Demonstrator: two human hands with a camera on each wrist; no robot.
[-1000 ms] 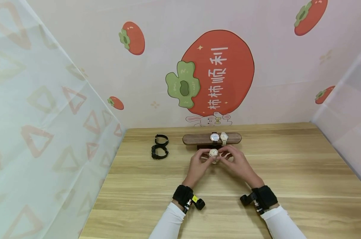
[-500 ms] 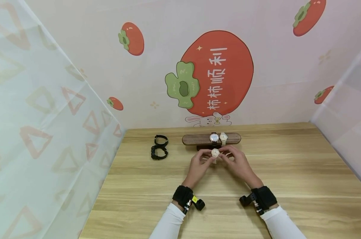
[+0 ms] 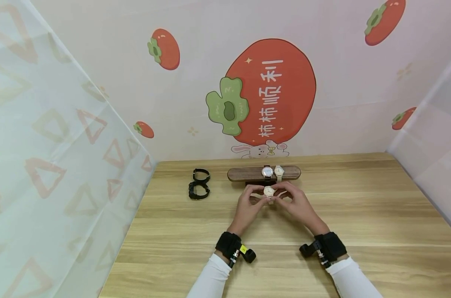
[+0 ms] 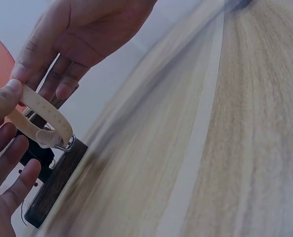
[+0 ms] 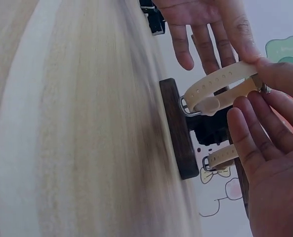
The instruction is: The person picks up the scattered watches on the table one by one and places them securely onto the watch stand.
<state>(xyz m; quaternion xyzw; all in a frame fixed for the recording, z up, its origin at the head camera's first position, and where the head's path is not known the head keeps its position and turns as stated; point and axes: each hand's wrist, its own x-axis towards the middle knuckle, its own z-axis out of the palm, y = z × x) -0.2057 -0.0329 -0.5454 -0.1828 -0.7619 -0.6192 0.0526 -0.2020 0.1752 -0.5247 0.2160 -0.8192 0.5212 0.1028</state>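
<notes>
A wristwatch point(image 3: 268, 191) with a pale round dial is held between both hands in front of the wooden watch stand point(image 3: 241, 174). My left hand point(image 3: 247, 210) pinches it from the left, thumb and forefinger at its edge. From the right, my right hand point(image 3: 299, 206) pinches it the same way. Both wrist views show the watch's cream strap point(image 4: 52, 114) looped, its end through the metal buckle point(image 5: 185, 106). On the stand's bar sit a silver-cased watch point(image 3: 267, 171) on a dark strap and a cream-strapped watch point(image 3: 279, 171). Fingers partly cover the held watch.
Two black looped watches lie left of the stand, a slim one point(image 3: 201, 169) behind a bulkier one point(image 3: 192, 190). The stand's dark base point(image 5: 178, 131) rests on the wood-grain table point(image 3: 180, 231). A printed back wall point(image 3: 344, 82) rises behind it, with side walls left and right.
The held watch has shifted slightly right and its dial has tilted a little between the fingertips. Both hands stay almost in place. The watches on the stand and table have not moved.
</notes>
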